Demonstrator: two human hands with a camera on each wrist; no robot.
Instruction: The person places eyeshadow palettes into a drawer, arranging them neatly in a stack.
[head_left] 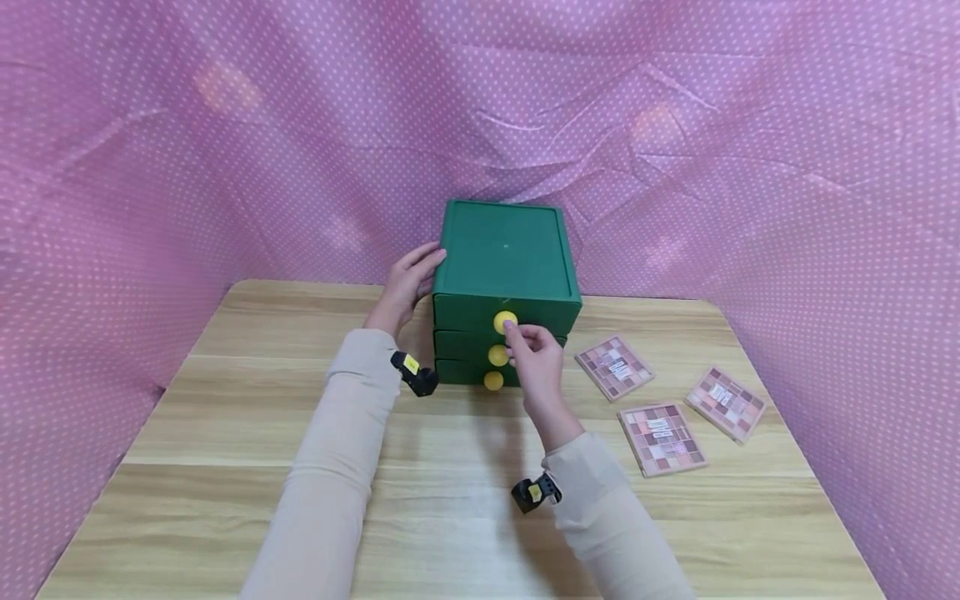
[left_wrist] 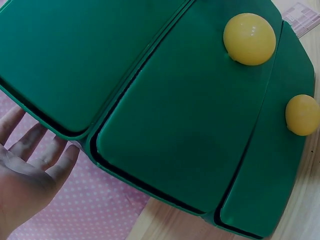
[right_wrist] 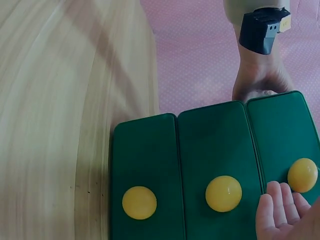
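Observation:
A green drawer cabinet [head_left: 504, 250] with three stacked drawers stands on the table, each drawer front bearing a round yellow knob. My left hand [head_left: 407, 283] rests against the cabinet's left side near its top edge; in the left wrist view its fingers [left_wrist: 42, 150] lie extended along that side. At the top drawer, my right hand [head_left: 540, 362] pinches the top yellow knob [head_left: 505, 322], the thumb showing over it in the head view. From the right wrist, its other fingers [right_wrist: 280, 202] appear beside that knob, while the thumb is out of sight. The middle knob [right_wrist: 223, 193] and bottom knob [right_wrist: 139, 202] are untouched.
Three pink makeup palettes lie right of the cabinet: one nearest it [head_left: 615, 367], one in front [head_left: 662, 439] and one farther right [head_left: 726, 403]. Pink dotted cloth [head_left: 337, 150] hangs behind and beside the wooden table [head_left: 247, 467].

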